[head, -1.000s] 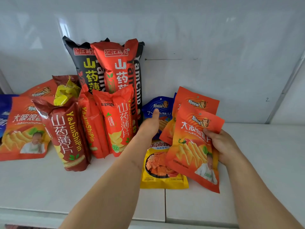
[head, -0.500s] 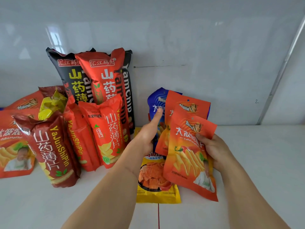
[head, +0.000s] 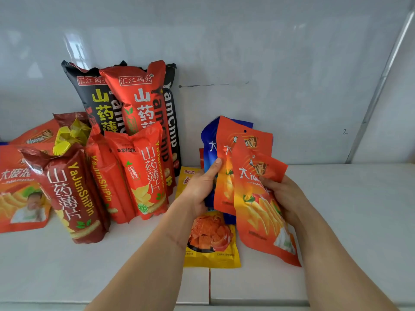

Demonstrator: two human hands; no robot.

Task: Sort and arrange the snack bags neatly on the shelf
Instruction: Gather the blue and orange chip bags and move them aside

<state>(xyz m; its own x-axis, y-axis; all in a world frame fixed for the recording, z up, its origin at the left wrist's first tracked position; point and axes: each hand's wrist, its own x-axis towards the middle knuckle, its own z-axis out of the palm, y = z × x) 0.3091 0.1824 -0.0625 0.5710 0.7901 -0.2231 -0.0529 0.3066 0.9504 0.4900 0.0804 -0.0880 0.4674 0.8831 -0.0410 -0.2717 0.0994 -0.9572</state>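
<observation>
My right hand (head: pixel 284 196) grips a flat orange snack bag (head: pixel 258 212) by its right edge, held tilted above the shelf. My left hand (head: pixel 199 187) holds a blue bag (head: pixel 207 142) together with a second orange bag (head: pixel 242 140), thumb pressed on their front; these stand upright just behind the first. Under both hands a yellow bag (head: pixel 211 239) with a picture of red snack pieces lies flat on the white shelf (head: pixel 336 209).
To the left, tall black (head: pixel 89 90) and red yam chip bags (head: pixel 137 95) lean on the back wall, with several shorter red bags (head: pixel 143 171) and a dark red one (head: pixel 69 194) in front. An orange bag (head: pixel 20 194) lies at far left.
My left hand has closed around the blue and orange bags and lifted them upright. The camera has moved closer and shifted right.
</observation>
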